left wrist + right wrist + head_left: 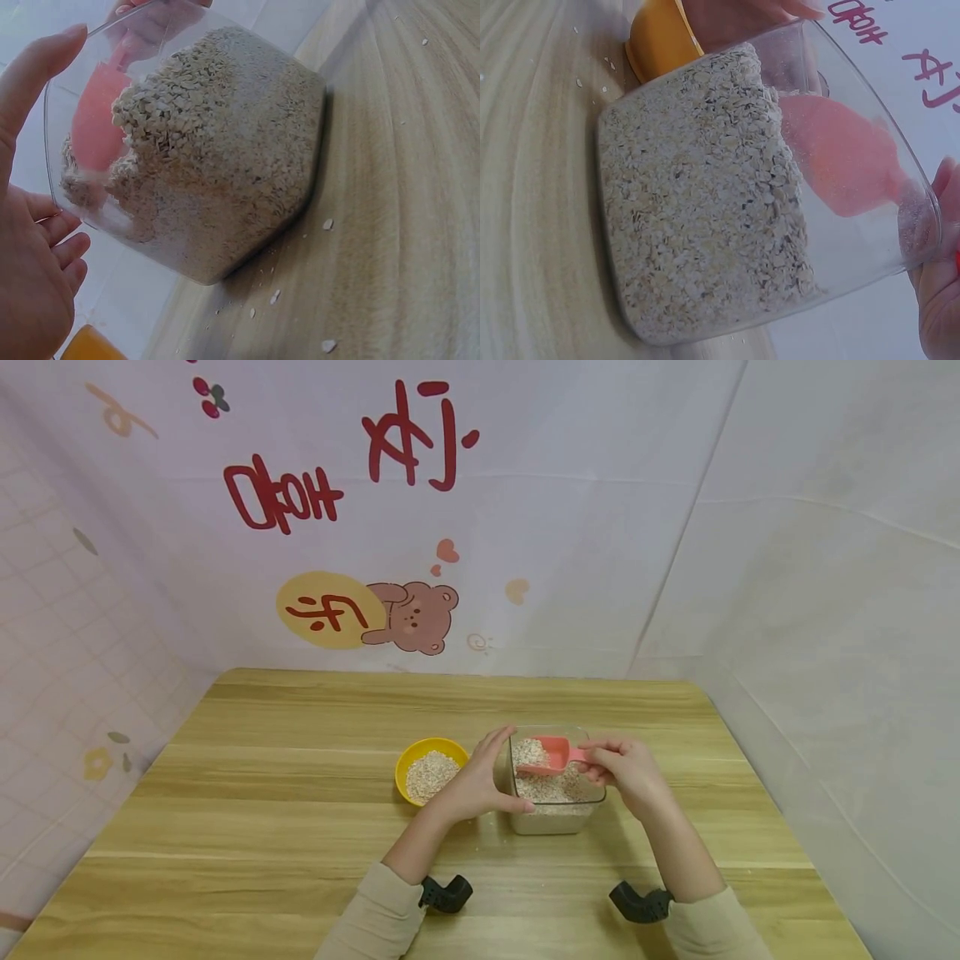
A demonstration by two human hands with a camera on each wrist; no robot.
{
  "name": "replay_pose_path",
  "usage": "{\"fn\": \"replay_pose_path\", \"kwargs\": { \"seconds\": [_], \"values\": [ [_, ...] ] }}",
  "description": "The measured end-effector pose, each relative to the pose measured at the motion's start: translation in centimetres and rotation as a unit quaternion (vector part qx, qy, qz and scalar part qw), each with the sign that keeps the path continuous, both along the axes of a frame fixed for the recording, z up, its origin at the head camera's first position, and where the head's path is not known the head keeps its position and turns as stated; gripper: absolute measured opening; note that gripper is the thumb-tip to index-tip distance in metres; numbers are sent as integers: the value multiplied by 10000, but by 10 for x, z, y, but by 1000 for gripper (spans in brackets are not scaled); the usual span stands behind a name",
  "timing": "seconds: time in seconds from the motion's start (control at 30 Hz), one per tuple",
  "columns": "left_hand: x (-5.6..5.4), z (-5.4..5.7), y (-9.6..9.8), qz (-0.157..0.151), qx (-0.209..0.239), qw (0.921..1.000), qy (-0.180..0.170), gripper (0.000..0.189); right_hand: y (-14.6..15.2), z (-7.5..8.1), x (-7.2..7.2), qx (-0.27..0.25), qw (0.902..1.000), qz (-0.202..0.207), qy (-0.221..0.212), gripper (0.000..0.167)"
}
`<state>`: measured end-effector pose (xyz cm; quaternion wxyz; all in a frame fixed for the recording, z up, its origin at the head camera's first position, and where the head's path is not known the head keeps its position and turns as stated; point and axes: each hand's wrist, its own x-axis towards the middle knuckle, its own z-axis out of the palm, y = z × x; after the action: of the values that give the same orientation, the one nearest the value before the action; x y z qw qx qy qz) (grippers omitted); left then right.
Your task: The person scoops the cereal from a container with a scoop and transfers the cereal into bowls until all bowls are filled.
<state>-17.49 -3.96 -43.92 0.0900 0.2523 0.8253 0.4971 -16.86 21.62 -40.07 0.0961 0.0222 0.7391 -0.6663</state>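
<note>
A clear plastic container [547,820] stands on the table, filled with oat flakes [217,135] well up its walls. My left hand [468,789] holds its left side, the thumb on the near rim and the fingers toward the far corner. My right hand [626,772] pinches the handle of a pink scoop [557,754] from the right. The scoop lies tilted inside the container, its mouth toward the left with oats in it. In the right wrist view, the scoop [844,157] shows through the clear wall.
A yellow bowl [401,768] of oats sits just left of the container, partly behind my left hand and forearm. Loose flakes [328,224] lie scattered on the wooden table [262,827]. A white printed cloth wall [585,568] rises behind the table.
</note>
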Motion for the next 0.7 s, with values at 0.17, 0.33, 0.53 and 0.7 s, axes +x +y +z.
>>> {"fn": "replay_pose_path", "kwargs": {
  "seconds": [0.17, 0.33, 0.53, 0.7],
  "values": [
    [1, 0, 0, 30, -13, 10000, 7, 113, 2, 0, 2, -129, 9999, -22, 48, 30],
    [2, 1, 0, 28, -26, 10000, 32, 114, 5, -1, 5, -286, 9995, -59, 132, 27],
    [2, 3, -1, 52, -83, 9999, 86, 116, 8, 0, 6, -391, 9991, -123, 147, 26],
    [4, 5, -3, 91, -106, 9999, 87, 118, 9, 3, 8, -498, 9985, -184, 158, 23]
  ]
}}
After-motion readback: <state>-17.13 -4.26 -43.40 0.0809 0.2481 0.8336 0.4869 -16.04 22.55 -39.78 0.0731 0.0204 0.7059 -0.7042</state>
